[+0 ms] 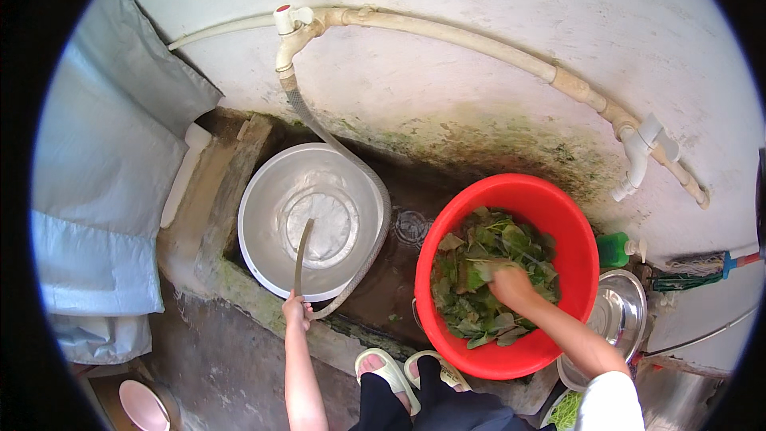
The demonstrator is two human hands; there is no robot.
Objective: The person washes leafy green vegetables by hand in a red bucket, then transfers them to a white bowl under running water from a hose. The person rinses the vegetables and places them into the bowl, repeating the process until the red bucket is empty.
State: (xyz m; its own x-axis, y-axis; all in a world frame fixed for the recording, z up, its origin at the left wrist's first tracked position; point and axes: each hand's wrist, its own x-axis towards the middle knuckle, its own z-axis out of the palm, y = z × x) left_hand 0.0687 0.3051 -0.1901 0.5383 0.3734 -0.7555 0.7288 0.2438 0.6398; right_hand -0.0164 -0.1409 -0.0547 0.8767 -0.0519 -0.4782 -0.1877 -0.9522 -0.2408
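My left hand (296, 311) is closed round a hose (301, 259) at the near rim of a wide metal basin (262, 211). The hose's free end points up over the inside of the basin, and no water shows at its tip. My right hand (509, 283) reaches into a red bucket (586, 259) of leafy greens (499, 323). Its fingers are closed at a pale leaf among the darker ones, partly hidden by the leaves.
The hose runs up to a wall tap (292, 20); another tap (641, 152) is at the right. Beside the bucket are a green bottle (613, 250), a shiny metal bowl (630, 303) and a mop (694, 271). A grey curtain (104, 191) hangs left, above a pink bowl (144, 405).
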